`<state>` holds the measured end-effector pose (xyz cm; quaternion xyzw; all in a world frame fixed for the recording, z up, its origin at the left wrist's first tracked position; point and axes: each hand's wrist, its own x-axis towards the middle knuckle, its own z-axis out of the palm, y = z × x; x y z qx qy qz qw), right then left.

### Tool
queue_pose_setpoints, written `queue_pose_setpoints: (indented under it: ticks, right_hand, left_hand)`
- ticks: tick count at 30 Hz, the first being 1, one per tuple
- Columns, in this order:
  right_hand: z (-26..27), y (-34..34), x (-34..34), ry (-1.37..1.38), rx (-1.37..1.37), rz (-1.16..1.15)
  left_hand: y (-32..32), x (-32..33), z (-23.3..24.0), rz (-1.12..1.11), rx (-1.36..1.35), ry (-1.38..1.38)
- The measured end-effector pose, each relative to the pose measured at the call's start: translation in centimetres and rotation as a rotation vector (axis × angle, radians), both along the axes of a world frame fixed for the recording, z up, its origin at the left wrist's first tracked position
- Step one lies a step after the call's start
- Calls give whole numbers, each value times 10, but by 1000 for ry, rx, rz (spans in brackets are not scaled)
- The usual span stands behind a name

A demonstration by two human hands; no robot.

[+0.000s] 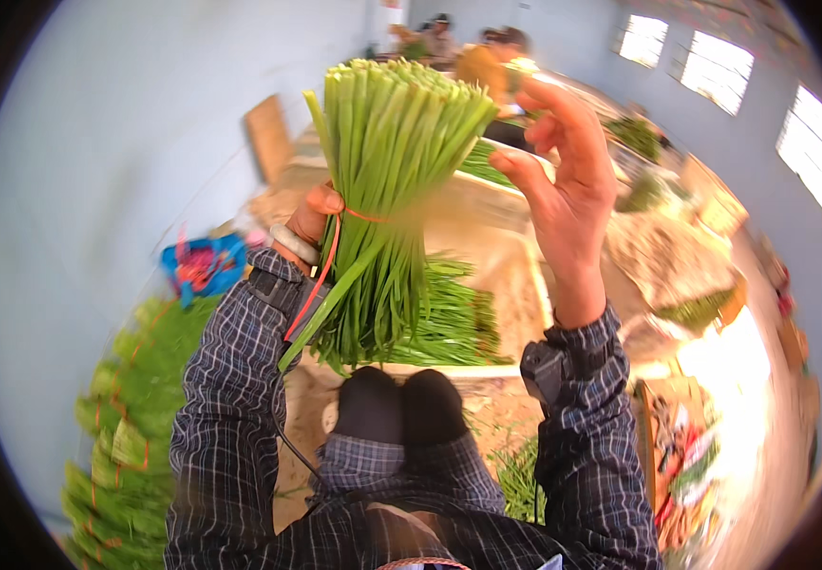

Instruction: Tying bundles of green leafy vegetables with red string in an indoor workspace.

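A thick bunch of green garlic chives stands upright before me, its pale cut ends at the top and its leaves hanging down. My left hand grips it from the left at the middle. There a red tie goes around the bunch, and its long loose end hangs down past my wrist. One blade sticks out towards the lower left. My right hand is raised at the right of the bunch, fingers apart and curved, holding nothing. Below the bunch, loose chives lie in a shallow pale tray.
Tied green bunches are piled at my left, beside a blue bag with red ties. A box of odds and ends stands at my right. Burlap covers more greens. Several people sit farther back, one in a mustard top.
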<state>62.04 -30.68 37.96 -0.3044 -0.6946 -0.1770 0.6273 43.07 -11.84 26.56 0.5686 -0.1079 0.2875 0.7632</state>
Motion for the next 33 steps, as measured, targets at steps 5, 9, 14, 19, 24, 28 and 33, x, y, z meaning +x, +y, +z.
queue_pose_setpoints:
  ticks: [5, 9, 14, 19, 24, 28, 33]
  right_hand:
    - [-4, -49, 85, -125, 37, -294]
    - [-31, -101, 140, 34, 26, -411]
    - [-77, -187, 189, 515, 30, -297]
    - [-81, -245, 171, 229, -524, -508]
    - [-153, -250, 217, 531, -556, -757]
    - [-227, -246, 211, 829, -908, -558]
    - [-287, -202, 182, 637, -1122, -486]
  left_hand:
    - [-20, 144, -12, -315, 27, 123]
    - [-87, 219, -15, -478, 63, 93]
    - [-161, 270, -62, -420, 119, 89]
    - [-218, 288, -111, -372, 54, 182]
    - [-250, 311, -128, -269, 95, 365]
    - [-247, 319, -149, -54, -286, 351]
    - [-217, 318, -169, -26, -463, 381]
